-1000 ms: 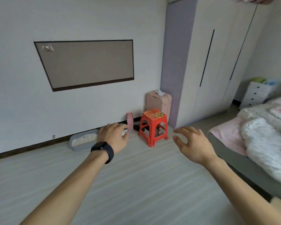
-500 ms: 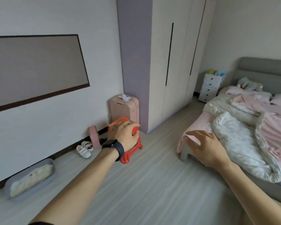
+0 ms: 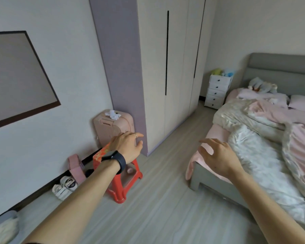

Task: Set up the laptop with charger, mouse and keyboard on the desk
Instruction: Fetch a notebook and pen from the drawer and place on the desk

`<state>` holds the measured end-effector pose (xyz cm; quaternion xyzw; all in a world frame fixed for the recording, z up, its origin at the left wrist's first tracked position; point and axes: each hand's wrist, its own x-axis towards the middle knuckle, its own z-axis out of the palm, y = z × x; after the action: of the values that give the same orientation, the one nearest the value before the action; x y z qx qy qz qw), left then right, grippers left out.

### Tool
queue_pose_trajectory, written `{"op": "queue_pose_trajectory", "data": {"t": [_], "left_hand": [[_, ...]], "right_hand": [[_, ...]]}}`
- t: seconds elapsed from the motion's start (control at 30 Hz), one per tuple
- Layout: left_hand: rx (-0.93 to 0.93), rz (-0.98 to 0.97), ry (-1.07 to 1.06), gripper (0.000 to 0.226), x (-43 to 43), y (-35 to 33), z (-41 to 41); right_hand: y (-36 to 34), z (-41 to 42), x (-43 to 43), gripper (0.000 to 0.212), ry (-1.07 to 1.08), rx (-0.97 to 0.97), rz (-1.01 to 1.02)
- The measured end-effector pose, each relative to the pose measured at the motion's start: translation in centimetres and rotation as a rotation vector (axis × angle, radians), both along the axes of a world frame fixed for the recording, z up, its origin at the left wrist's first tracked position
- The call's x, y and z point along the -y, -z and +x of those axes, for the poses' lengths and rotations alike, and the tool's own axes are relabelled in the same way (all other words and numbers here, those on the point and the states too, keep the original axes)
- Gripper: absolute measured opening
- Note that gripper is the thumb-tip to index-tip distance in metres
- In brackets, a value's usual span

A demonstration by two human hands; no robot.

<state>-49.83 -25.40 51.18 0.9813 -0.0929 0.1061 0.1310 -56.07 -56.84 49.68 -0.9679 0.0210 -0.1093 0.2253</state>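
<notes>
No laptop, charger, mouse, keyboard or desk is in view. My left hand [image 3: 126, 146], with a black watch on its wrist and a ring on one finger, is held out in the air with loosely curled fingers and holds nothing. It hangs in front of a red plastic stool [image 3: 121, 182]. My right hand [image 3: 217, 156] reaches forward with spread, relaxed fingers and is empty, in front of the foot corner of the bed [image 3: 199, 178].
A pink suitcase [image 3: 109, 127] stands against the wall beside a tall wardrobe [image 3: 167, 67]. White shoes [image 3: 65, 187] and a small pink item [image 3: 76, 166] lie by the skirting. A grey tray [image 3: 4, 224] sits bottom left. White drawers [image 3: 217, 92] stand beside the bed. Pale floorboards run between stool and bed.
The view has swung to the right: the wall panel slid left and the bed and drawers came into view. Both hands stay outstretched and empty.
</notes>
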Motion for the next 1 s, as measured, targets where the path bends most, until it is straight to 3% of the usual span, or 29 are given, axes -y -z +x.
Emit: {"op": "queue_pose_trajectory", "data": {"t": [0.33, 1.0], "left_hand": [[-0.043, 0.016, -0.020, 0.036, 5.2, 0.9, 22.2], [-0.190, 0.050, 0.390, 0.037, 22.8, 3.7, 70.5]], "right_hand": [[-1.1, 22.1, 5.5, 0.040, -0.031, -0.013, 0.033], [2.7, 61.1, 16.5, 0.035, 0.360, -0.086, 0.078]]}}
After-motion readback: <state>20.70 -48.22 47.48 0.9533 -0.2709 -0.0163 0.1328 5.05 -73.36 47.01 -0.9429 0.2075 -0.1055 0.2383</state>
